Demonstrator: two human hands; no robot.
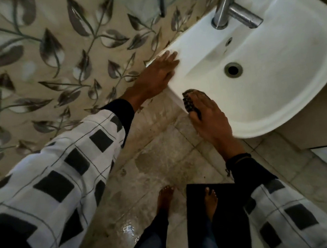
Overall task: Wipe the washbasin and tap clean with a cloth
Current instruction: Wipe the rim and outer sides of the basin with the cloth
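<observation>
A white washbasin juts from a leaf-patterned wall at the upper right, with a round drain in its bowl. A chrome tap stands at its back edge. My left hand lies flat with straight fingers on the basin's left rim near the wall. My right hand presses a dark patterned cloth onto the near left rim; the cloth shows under and ahead of my fingers.
The leaf-patterned wall tiles fill the left. Below the basin lies a wet, stained tile floor with my bare feet, one on a dark mat. A chrome fitting hangs on the wall left of the tap.
</observation>
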